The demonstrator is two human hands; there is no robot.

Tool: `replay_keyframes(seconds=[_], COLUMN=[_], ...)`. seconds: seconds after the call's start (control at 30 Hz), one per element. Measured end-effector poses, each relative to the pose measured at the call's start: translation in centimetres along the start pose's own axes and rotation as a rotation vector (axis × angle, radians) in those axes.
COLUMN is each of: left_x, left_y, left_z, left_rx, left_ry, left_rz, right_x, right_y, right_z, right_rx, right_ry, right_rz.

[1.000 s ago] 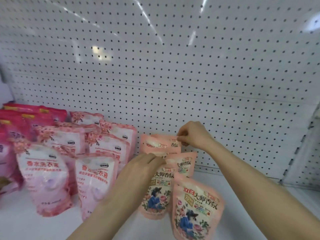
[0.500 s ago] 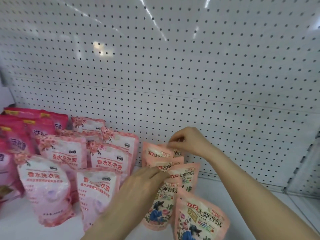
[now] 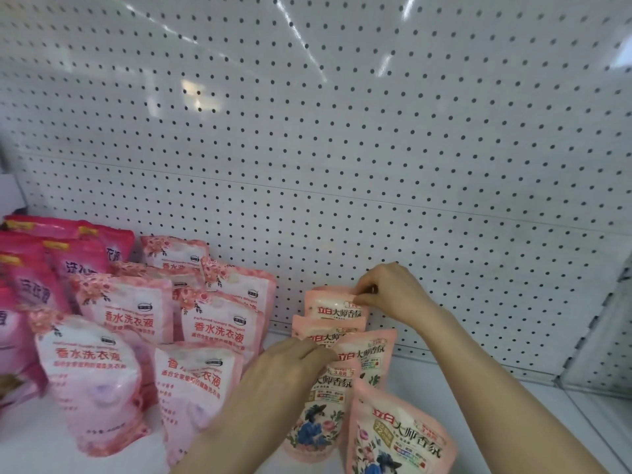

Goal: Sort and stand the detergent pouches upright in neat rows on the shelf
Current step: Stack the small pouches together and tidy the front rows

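The peach row is being straightened: fingers [image 3: 363, 297] of the right hand [image 3: 393, 295] pinch the rearmost pouch [image 3: 333, 307] by the pegboard [image 3: 342, 165]. The left hand [image 3: 287, 367] grips a nearer pouch [image 3: 326, 405]. Next, both likely need squaring upright on the shelf [image 3: 27, 453].

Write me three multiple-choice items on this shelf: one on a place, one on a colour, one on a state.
1. Where is the right hand?
A. On the shelf floor.
B. At the top of the rearmost peach pouch, by the pegboard.
C. On a blue box.

2. What colour are the pouches at the far left?
A. Dark pink.
B. Green.
C. White.

3. What is the left hand doing?
A. Lying flat on the pegboard.
B. Hanging free.
C. Pinching the top of a peach pouch nearer the front.

Key:
1 B: it pinches that pouch's top edge.
2 A: they are deep magenta beside the paler pink ones.
3 C: it closes on that pouch's top edge.
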State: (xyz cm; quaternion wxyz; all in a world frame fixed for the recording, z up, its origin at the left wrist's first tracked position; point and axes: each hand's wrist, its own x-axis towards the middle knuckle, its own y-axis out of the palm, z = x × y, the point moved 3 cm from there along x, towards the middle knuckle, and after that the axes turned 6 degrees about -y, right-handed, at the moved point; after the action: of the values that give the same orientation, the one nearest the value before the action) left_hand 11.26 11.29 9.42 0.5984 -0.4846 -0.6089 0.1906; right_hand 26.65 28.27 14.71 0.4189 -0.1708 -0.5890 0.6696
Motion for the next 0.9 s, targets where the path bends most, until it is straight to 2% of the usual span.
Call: replay_keyframes(seconds=[0.1,0.17,0.23,0.3,0.43,0.6,0.67,0.73,0.77,0.9], left_x=[0.0,0.1,0.2,0.3,0.2,0.0,-0.2,-0.4,-0.4,-0.9], left_y=[0.0,0.1,0.2,0.1,-0.4,-0.9,-1.2,-1.5,-1.7,-2.2], left_z=[0.2,0.2,0.2,0.1,-0.3,-0.5,-0.8,-1.0,-1.1,-1.0], left_rx=[0.007,0.008,0.006,0.006,0.005,0.009,-0.003,-0.014,-0.016,-0.039], left_ry=[0.003,-0.002,-0.003,0.001,0.012,0.028,0.033,0.045,0.053,0.049], left_rz=[0.008,0.012,0.005,0.005,-0.003,-0.022,-0.03,-0.047,-0.052,-0.025], right_x=[-0.8,-1.6,-2.3,-2.6,-2.5,-4.3,-5.7,-7.0,-7.5,-7.4], right_y=[-0.5,-0.9,-0.5,0.6,0.4,-0.7,-0.9,-0.3,0.1,1.0], right_z=[0.0,0.4,1.3,2.2,2.2,1.9,1.4,1.2,1.1,1.6], right_rx=[0.016,0.146,0.21,0.113,0.02,0.128,0.225,0.219,0.206,0.244], right_ry=[-0.011,-0.041,-0.057,-0.06,0.016,0.045,0.037,0.053,0.069,0.101], right_rz=[-0.044,-0.093,0.011,0.117,0.035,-0.047,0.036,0.171,0.176,-0.013])
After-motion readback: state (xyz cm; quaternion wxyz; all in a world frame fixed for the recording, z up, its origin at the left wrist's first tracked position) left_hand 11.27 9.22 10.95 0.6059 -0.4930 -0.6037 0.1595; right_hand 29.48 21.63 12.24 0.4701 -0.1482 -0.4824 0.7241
